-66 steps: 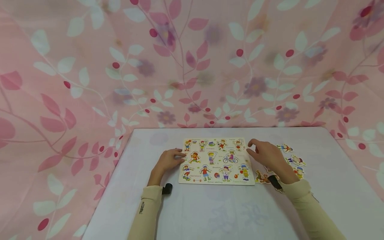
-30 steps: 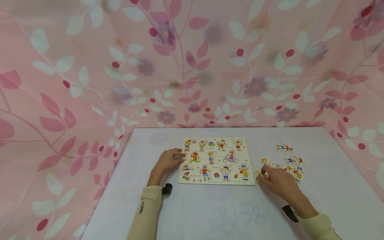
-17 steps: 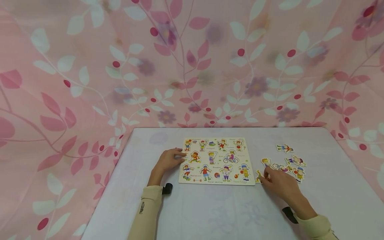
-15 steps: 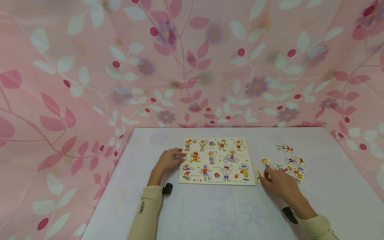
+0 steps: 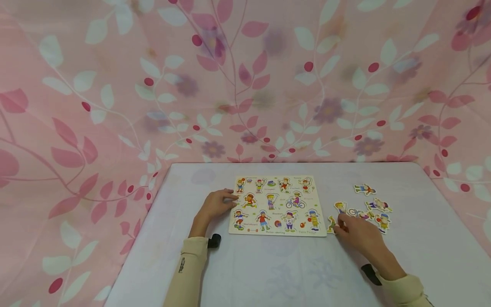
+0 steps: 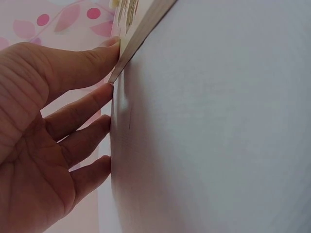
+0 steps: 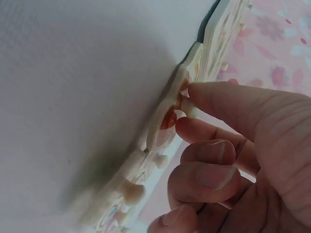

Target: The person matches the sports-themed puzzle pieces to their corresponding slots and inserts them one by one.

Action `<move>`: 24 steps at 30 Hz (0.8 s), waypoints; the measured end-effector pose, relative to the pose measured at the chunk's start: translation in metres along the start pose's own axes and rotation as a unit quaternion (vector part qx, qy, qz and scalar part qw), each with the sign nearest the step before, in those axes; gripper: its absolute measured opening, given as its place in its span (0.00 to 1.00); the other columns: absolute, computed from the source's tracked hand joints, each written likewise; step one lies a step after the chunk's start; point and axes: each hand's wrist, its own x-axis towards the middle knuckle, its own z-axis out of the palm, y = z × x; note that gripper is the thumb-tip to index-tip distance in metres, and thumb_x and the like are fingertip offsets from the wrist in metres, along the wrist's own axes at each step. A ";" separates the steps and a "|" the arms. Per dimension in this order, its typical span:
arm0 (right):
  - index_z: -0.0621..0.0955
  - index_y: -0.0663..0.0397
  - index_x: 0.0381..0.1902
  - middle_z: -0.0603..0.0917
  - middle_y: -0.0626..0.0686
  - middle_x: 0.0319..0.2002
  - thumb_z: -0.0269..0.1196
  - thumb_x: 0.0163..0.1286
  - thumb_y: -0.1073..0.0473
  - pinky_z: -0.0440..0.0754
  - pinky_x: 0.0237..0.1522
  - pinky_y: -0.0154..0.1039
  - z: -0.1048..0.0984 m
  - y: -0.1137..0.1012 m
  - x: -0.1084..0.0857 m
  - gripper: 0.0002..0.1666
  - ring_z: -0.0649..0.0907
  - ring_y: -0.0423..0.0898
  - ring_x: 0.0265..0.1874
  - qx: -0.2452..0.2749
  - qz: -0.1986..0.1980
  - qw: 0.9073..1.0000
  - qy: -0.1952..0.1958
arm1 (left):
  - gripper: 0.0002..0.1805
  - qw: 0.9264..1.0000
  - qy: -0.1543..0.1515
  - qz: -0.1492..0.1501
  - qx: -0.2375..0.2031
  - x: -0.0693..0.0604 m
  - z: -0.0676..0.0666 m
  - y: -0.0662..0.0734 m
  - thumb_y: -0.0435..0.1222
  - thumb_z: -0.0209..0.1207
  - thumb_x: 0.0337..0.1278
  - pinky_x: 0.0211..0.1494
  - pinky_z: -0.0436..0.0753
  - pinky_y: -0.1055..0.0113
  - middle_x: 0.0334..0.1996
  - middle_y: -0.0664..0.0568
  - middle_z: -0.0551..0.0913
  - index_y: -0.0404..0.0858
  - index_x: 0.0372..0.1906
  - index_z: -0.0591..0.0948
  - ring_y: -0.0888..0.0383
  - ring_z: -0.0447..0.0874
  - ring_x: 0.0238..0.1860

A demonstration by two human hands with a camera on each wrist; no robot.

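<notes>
Left hand [image 5: 216, 204]: fingers spread and fairly straight; thumb and forefinger touch the edge of the board, the other fingertips just beside it.
Right hand [image 5: 360, 234]: thumb and forefinger pinch the knob [image 7: 187, 105] of a figure piece [image 5: 331, 224], the remaining fingers curled. This piece is low over the table, just beside the board's near right corner; whether it touches the cloth cannot be told.
Board [image 5: 268, 219]: one, pale, flat on the table, bearing eleven sports figures in three rows.
Loose pieces, right of the board: golfer piece [image 5: 339, 207]; cyclist piece [image 5: 362, 215], partly behind the hand; yellow-shirted piece [image 5: 382, 221]; purple-clad piece [image 5: 377, 205]; blue-clad piece [image 5: 365, 189], farthest back. Others may be hidden.
Progress, as judged: early. The board's figures look printed, no knobs showing on them; all visible loose pieces, the pinched one included, remain to be fitted.
Lettering: "Tennis", "Football", "Volleyball", "Baseball", "Skateboard", "Roller-skating", "Table Tennis"; an "S" on one shirt. Remaining captions too faint. Mark on left sleeve [image 5: 192, 273]: unreadable. No brand seen.
Table [image 5: 253, 273]: white-covered.
Backdrop [image 5: 245, 111]: pink, leaf-patterned cloth.
</notes>
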 end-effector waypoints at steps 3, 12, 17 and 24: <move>0.76 0.53 0.32 0.71 0.47 0.20 0.66 0.65 0.57 0.63 0.19 0.37 -0.003 0.000 0.000 0.10 0.70 0.44 0.19 -0.008 -0.008 1.000 0.023 | 0.13 1.000 0.003 0.005 0.003 0.000 0.000 0.000 0.39 0.70 0.55 0.71 0.64 0.48 0.60 0.49 0.80 0.44 0.47 0.89 0.48 0.69 0.68; 0.78 0.53 0.36 0.71 0.45 0.20 0.67 0.65 0.56 0.64 0.19 0.37 -0.013 -0.005 0.004 0.09 0.70 0.43 0.20 -0.006 -0.033 0.999 0.042 | 0.13 1.000 -0.002 0.002 -0.001 0.002 0.001 -0.001 0.39 0.70 0.55 0.71 0.63 0.48 0.60 0.50 0.80 0.44 0.46 0.89 0.48 0.68 0.69; 0.78 0.51 0.39 0.73 0.43 0.22 0.66 0.65 0.57 0.65 0.17 0.36 -0.016 -0.014 0.013 0.08 0.70 0.41 0.20 -0.001 -0.069 0.996 0.064 | 0.13 1.000 0.003 0.010 -0.001 0.001 0.001 -0.002 0.39 0.70 0.56 0.71 0.64 0.48 0.59 0.50 0.80 0.44 0.46 0.89 0.48 0.69 0.68; 0.79 0.50 0.41 0.74 0.42 0.23 0.66 0.66 0.56 0.65 0.17 0.35 -0.018 -0.036 0.033 0.09 0.69 0.40 0.18 0.002 -0.106 0.993 0.048 | 0.13 1.000 -0.005 0.003 -0.001 0.001 0.000 -0.002 0.40 0.69 0.56 0.71 0.63 0.49 0.60 0.50 0.80 0.45 0.47 0.89 0.48 0.68 0.69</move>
